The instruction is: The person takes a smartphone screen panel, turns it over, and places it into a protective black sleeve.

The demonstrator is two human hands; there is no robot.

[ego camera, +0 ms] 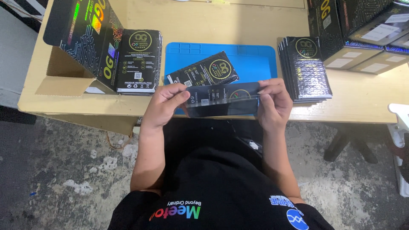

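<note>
My left hand and my right hand each grip one end of a dark, glossy rectangular screen panel, held level over the table's front edge. Just behind it, a black packet with a round gold emblem lies tilted on a blue work mat. The panel hides the mat's front edge.
A stack of black packets lies left of the mat, beside an open black-and-cardboard box. Another stack of packets sits at the right, with several black boxes behind it. The wooden table stands on a concrete floor.
</note>
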